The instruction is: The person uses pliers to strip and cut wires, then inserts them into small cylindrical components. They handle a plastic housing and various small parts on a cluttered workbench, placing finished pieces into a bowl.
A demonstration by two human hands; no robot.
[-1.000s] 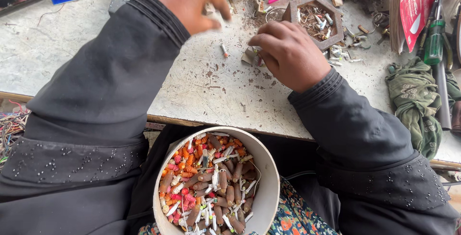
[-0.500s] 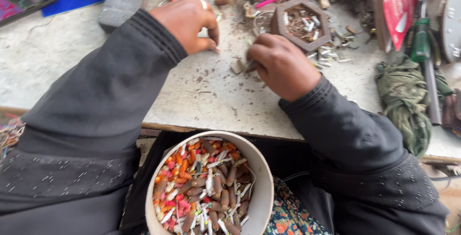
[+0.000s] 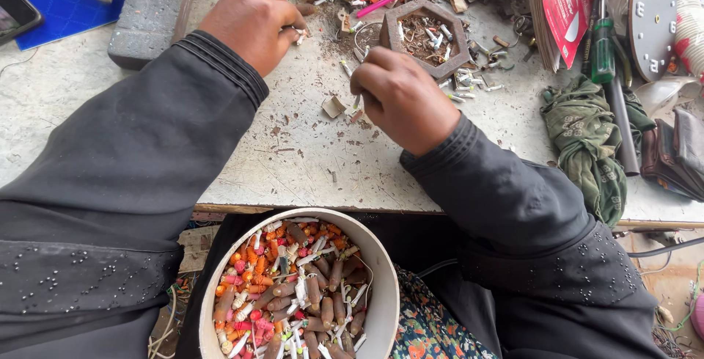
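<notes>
Left hand pinches a small white piece; right hand, curled, fingertips hidden, grip unclear. Work scraps close over counter, above bowl.

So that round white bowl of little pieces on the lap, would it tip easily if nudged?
Probably. The bowl sits on a lap, not the table, and neither hand steadies it. Heaped full, it would likely spill its small loose pieces.

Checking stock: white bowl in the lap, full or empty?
Nearly full: the bowl holds brown, orange, pink and white small parts heaped close to its rim.
</notes>
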